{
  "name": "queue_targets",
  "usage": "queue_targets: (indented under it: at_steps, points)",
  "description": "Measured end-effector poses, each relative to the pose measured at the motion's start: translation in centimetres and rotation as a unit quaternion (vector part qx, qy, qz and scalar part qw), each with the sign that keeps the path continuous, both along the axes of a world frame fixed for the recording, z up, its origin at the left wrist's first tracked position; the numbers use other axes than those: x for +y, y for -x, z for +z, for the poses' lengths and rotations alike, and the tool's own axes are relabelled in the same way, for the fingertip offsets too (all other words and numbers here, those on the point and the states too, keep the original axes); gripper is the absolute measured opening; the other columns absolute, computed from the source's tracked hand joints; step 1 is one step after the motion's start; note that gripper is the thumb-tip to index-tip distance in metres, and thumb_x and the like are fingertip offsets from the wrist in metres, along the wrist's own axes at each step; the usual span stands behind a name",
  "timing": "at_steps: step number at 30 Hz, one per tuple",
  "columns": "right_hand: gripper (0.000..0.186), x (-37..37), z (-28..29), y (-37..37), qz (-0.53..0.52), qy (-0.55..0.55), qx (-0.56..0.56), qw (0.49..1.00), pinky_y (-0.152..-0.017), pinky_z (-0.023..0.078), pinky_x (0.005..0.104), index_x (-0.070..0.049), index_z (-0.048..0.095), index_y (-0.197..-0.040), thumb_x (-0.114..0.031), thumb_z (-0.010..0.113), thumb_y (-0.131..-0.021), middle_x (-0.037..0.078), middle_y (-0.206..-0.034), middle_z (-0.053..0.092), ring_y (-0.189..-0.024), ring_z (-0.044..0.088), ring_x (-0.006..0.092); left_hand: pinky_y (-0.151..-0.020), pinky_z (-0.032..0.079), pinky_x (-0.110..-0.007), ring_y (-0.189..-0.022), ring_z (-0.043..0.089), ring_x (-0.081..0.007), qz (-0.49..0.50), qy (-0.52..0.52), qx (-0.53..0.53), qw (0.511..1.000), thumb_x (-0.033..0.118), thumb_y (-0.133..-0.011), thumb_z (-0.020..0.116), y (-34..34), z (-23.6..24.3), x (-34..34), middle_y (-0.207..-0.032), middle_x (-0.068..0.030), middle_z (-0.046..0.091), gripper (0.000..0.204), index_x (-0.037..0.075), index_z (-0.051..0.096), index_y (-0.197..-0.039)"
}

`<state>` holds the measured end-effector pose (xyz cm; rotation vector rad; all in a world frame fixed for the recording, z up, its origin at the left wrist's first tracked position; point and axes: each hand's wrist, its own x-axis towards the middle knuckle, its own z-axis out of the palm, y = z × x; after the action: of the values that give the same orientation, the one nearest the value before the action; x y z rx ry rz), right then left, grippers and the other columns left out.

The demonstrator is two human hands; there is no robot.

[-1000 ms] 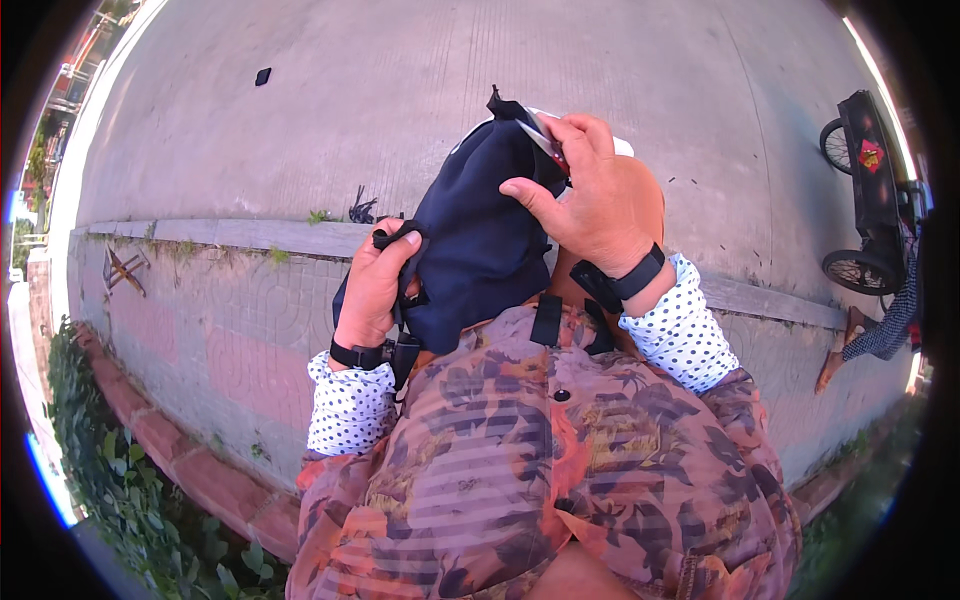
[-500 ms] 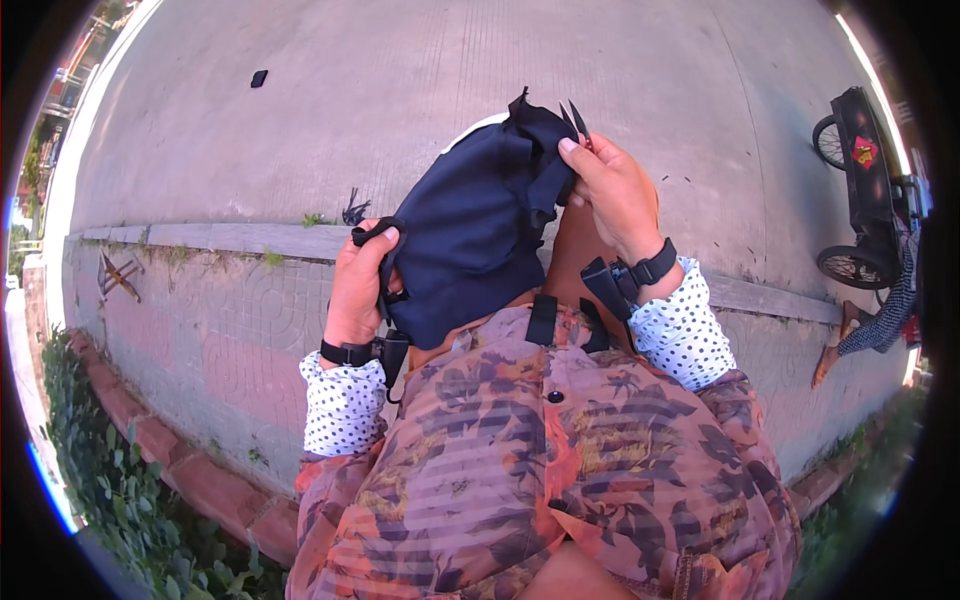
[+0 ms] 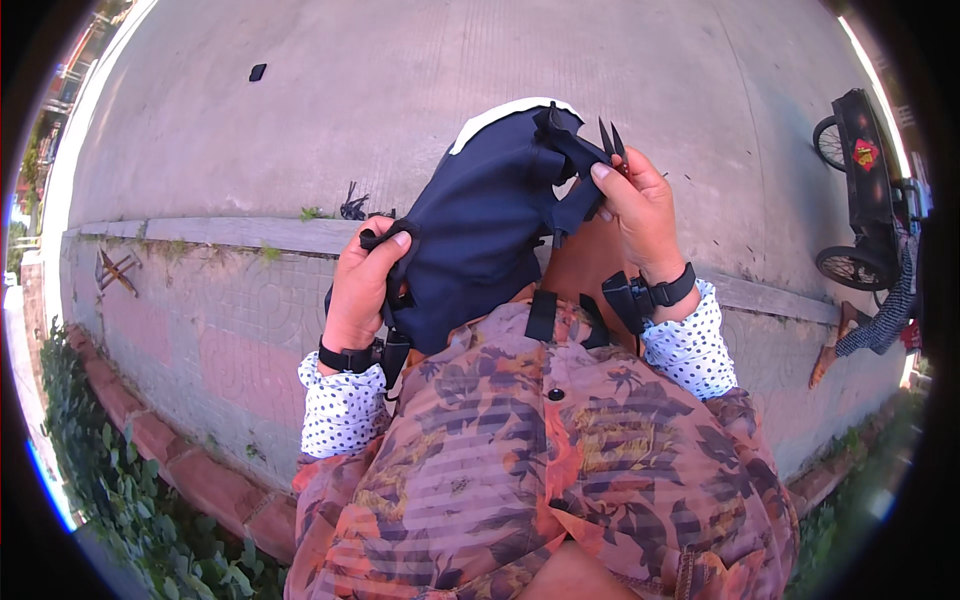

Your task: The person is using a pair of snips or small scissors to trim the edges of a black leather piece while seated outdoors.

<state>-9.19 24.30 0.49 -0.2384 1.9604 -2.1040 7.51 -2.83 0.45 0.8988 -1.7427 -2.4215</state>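
Note:
A navy cloth (image 3: 463,240) with a white edge (image 3: 493,115) along its top lies over my lap. My left hand (image 3: 365,275) is closed on its gathered left edge, thumb on top. On the right, my right hand (image 3: 645,215) pinches a loose navy strip at the cloth's torn-looking edge. It also holds small dark-bladed scissors (image 3: 622,160) with a red handle, points upward beside the strip. Each wrist wears a black strap with a device (image 3: 625,298). A camouflage-patterned garment (image 3: 500,440) covers my front.
Pale concrete paving (image 3: 450,40) stretches ahead, with a ledge (image 3: 210,235) across it. A small black object (image 3: 257,73) lies far left, a wooden item (image 3: 115,273) nearer. At right are a wheeled cart (image 3: 855,200) and another person's legs (image 3: 870,330). Plants (image 3: 140,500) line the lower left.
My right hand has moved down and right, drawing the strip outward. The scissor blades, earlier angled across the cloth, now point up. More white edge shows. My left hand keeps its grip.

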Motion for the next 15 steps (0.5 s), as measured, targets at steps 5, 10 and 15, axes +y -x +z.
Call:
queue_targets:
  at_steps: [5,10,15]
  points:
    - [0.010,0.7,-0.2,-0.2,0.001,0.030,-0.036,0.999,-0.055,0.039,0.0217,-0.004,0.068,-0.096,-0.011,0.068,-0.089,-0.007,-0.074,0.055,-0.061,0.048,0.0042,-0.053,0.039,-0.019,-0.064,0.051,-0.0011,-0.017,0.008,0.003,1.000,0.014,-0.095,0.064,0.2,0.1,0.0,-0.079,0.0074,0.060,0.003,0.011,0.062,-0.095]
    - [0.023,-0.1,0.9,-0.9,0.202,-0.071,0.210,0.954,-0.075,0.047,0.0251,0.000,0.069,-0.112,-0.015,0.069,-0.095,-0.001,-0.087,0.061,-0.085,0.058,0.0098,-0.051,0.041,-0.020,-0.063,0.053,-0.0017,0.014,0.028,-0.006,0.999,0.013,-0.093,0.066,0.0,-0.2,-1.2,-0.080,0.0077,0.060,0.006,0.013,0.062,-0.098]
    - [0.026,0.3,-2.2,-0.3,0.128,-0.044,0.019,0.991,-0.087,0.047,0.0253,-0.001,0.069,-0.120,-0.014,0.066,-0.097,0.002,-0.102,0.064,-0.098,0.060,0.0120,-0.051,0.040,-0.020,-0.063,0.053,-0.0018,0.056,0.045,-0.019,0.997,0.014,-0.092,0.067,-0.2,-1.0,-2.6,-0.080,0.0082,0.060,0.008,0.014,0.061,-0.097]
